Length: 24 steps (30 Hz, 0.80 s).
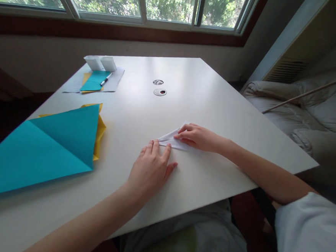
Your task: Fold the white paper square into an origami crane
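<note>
Near frame center, the flat, spread left hand (150, 166) touches folded white paper (175, 143), the right hand (200, 137) curled over it, grip unclear.

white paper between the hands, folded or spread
Folded: the white paper narrows to a slim tip by the left hand, with layered edges showing.

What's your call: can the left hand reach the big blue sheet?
Likely yes: nothing visible stands between the left hand, at the folded white paper, and the big blue sheet to its left.
</note>
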Motion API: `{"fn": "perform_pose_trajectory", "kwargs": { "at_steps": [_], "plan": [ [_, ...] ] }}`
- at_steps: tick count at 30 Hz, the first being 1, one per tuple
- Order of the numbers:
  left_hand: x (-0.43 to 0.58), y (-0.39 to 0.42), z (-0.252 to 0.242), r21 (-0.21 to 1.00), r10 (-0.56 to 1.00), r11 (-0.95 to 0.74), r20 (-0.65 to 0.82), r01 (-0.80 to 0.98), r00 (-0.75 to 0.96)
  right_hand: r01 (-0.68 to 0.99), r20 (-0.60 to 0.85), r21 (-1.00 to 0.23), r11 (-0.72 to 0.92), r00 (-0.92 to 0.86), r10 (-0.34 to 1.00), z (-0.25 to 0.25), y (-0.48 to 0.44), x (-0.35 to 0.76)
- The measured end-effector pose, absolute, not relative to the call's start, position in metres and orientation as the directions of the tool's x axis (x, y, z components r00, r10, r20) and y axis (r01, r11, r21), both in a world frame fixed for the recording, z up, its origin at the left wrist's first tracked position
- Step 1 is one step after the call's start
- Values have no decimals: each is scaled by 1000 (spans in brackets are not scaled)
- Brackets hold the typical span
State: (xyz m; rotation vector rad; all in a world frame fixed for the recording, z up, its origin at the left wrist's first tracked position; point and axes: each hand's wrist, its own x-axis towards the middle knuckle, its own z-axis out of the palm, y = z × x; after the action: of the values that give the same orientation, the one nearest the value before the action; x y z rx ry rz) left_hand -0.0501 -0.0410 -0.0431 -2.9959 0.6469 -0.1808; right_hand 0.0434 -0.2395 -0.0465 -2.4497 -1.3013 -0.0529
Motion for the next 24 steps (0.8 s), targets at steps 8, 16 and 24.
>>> {"fn": "perform_pose_trajectory", "kwargs": {
  "at_steps": [8,16,24],
  "plan": [
    [-45,-37,-35,-102,-436,-899,106,-426,894,789,215,-361,-498,590,779,-46,-239,45],
    [-28,-35,-46,51,-566,-821,58,-569,822,655,187,-547,-521,702,687,-49,-238,51],
    [-33,-35,-55,18,-532,-846,28,-533,846,773,163,-334,-540,612,774,-51,-238,47]
  ]
}}
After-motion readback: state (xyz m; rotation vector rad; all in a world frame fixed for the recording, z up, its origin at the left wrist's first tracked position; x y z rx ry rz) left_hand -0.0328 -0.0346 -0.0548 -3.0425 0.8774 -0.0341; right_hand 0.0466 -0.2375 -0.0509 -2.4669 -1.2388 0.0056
